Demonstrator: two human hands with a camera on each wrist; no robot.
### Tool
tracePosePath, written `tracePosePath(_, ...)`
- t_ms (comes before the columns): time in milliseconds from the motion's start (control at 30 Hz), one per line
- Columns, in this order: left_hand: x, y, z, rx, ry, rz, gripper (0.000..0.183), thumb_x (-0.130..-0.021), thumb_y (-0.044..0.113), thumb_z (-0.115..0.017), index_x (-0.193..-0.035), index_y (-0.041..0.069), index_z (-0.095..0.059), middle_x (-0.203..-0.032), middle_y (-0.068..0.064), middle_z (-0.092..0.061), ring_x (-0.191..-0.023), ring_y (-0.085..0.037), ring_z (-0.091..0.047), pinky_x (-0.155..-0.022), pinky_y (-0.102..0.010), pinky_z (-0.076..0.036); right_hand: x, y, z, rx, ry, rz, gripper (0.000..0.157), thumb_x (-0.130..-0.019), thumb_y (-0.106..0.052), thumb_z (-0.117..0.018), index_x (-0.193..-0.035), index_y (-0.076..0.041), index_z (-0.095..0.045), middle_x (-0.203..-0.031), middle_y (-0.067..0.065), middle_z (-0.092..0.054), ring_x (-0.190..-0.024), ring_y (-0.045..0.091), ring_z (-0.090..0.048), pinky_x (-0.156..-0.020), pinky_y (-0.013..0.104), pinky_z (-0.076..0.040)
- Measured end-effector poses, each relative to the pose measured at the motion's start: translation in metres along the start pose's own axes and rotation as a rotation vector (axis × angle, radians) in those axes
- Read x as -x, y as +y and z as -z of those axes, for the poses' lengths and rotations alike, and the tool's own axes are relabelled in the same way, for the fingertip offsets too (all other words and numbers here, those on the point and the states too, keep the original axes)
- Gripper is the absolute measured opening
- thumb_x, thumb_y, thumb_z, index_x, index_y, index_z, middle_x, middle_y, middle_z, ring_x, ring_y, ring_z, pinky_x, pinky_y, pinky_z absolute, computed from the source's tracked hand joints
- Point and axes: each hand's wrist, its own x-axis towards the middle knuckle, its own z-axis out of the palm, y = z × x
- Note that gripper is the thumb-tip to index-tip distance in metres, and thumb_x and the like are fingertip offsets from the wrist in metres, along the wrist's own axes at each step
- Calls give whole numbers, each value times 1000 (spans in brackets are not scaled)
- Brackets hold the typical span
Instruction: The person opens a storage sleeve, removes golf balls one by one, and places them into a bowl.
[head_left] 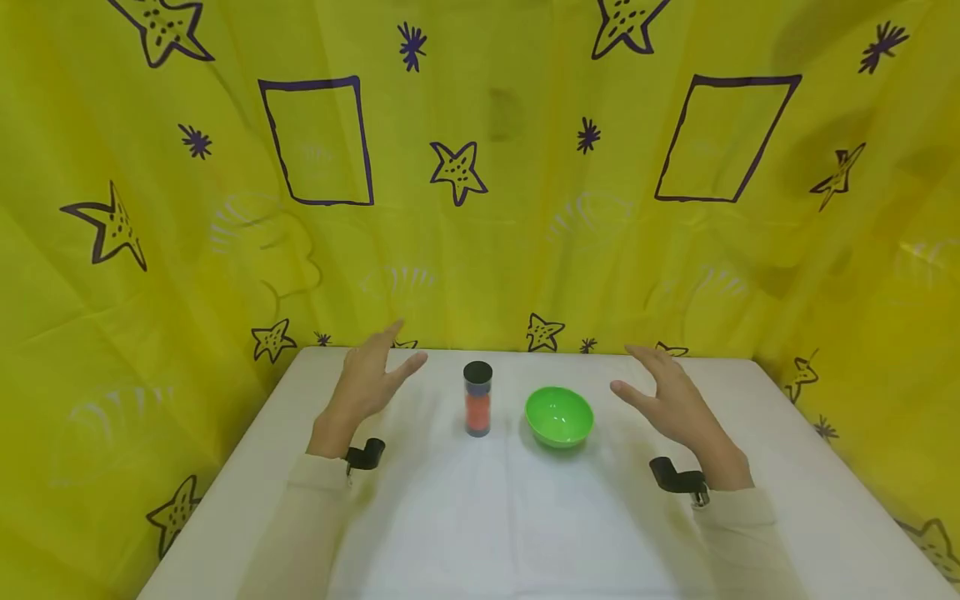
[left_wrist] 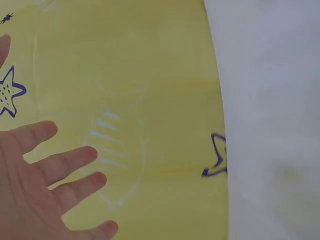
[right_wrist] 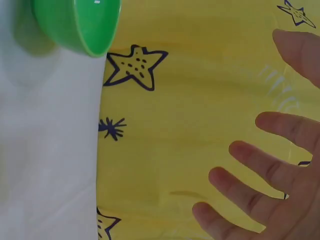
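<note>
Near the middle of the white table stands an upright clear jar [head_left: 477,410] with a black lid and orange-red contents. Just right of it sits a shiny green bowl [head_left: 558,421], its opening facing up; part of the bowl [right_wrist: 82,22] also shows at the top of the right wrist view. My left hand [head_left: 367,375] is raised to the left of the jar, fingers spread and holding nothing. To the right of the bowl, my right hand [head_left: 667,398] is held up likewise, its fingers apart and the palm bare in the right wrist view.
A white cloth covers the table [head_left: 480,525]. Yellow curtains [head_left: 510,250] printed with stars and frames hang behind it and along both sides. Each wrist wears a black camera mount, one on the left [head_left: 366,454] and one on the right [head_left: 675,477].
</note>
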Motion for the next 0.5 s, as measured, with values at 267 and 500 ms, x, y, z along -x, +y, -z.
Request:
tracePosePath(267,-5,18,-25,306,207,-51,51,-103,43,-59,-145,13,-55,-130,-15,-69,-123,-37,-62,-100,-59,-49,-4,-8,-23,-142,97,175,48,-100,-19,-66,-143,0,-53,-137,23,-59,-124,43,-57,-104,63,-45)
tracePosePath(500,-6,25,-47,387,322,-43,24,-103,26,-62,-116,9,-72,-105,-11,-75,-97,-30,-68,-88,-44,-52,-6,-16,-37,-145,129,279,37,-98,-11,-68,-134,-4,-61,-122,13,-69,-109,34,-67,-95,54,-53)
